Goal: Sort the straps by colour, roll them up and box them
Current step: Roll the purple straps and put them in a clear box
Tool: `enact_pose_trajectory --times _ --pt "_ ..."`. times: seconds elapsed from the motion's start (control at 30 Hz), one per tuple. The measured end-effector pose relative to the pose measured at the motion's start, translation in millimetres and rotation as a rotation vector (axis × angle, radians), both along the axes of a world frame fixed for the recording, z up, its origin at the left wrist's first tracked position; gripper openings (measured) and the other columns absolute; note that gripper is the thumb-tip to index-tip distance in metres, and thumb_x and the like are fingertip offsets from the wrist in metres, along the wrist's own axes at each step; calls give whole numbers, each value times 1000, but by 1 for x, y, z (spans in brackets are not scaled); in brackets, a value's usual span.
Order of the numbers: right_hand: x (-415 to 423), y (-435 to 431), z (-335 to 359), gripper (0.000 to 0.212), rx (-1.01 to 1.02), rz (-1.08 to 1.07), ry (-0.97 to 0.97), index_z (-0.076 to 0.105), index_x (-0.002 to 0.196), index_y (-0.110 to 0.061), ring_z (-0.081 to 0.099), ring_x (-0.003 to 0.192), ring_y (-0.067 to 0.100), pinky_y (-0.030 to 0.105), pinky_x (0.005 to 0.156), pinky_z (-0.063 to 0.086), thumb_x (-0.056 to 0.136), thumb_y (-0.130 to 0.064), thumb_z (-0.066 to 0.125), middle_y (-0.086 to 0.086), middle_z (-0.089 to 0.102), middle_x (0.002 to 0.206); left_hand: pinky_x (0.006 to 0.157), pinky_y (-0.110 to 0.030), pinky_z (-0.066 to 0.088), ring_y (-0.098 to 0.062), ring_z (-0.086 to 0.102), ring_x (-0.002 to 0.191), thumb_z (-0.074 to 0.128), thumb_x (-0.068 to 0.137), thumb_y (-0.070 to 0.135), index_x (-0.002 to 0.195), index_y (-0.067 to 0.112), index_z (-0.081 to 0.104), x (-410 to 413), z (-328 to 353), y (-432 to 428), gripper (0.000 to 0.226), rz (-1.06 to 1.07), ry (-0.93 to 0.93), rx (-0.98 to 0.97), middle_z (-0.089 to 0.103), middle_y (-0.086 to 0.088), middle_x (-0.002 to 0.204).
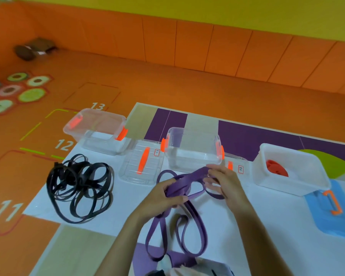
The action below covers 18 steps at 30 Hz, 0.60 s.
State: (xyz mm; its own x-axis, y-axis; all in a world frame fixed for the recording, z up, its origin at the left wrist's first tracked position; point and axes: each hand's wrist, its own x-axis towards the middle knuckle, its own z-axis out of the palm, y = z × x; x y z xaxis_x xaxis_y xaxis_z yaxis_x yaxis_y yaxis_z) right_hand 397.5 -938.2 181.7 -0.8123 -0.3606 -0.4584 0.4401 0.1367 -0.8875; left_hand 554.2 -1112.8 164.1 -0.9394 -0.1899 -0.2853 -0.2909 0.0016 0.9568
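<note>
My left hand (163, 198) grips a bundle of purple strap (195, 232) whose long loops trail down over the mat toward me. My right hand (225, 182) pinches the far end of the same purple strap just in front of the middle clear box (193, 148). A tangled heap of black straps (80, 186) lies to the left on the mat. A rolled red strap (276, 167) sits inside the white box (291, 170) at the right. Another clear box (98, 130) with orange clips stands at the back left.
A clear lid (141, 164) with an orange handle lies between the two clear boxes; a second lid (235, 166) peeks out behind my right hand. A third lid with an orange handle (333, 202) lies at the right. The mat (267, 226) rests on an orange floor with printed numbers.
</note>
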Motion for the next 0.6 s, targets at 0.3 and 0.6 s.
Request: enact_pose_trajectory --times 0.3,0.6 --pt "10 -1 -36 33 265 297 135 73 119 -20 74 94 26 15 68 56 95 -1 62 14 76 99 60 -32 49 -16 58 57 79 87 22 88 28 66 7 9 -23 14 -181 -146 -343 63 -11 80" --pt "38 -24 -39 98 561 851 636 29 149 -63 15 155 22 47 126 23 64 -62 78 -4 15 167 65 -10 45 -1 60 76 80 80 6 110 34 58 4 27 -18 47 -318 -92 -529 62 17 92"
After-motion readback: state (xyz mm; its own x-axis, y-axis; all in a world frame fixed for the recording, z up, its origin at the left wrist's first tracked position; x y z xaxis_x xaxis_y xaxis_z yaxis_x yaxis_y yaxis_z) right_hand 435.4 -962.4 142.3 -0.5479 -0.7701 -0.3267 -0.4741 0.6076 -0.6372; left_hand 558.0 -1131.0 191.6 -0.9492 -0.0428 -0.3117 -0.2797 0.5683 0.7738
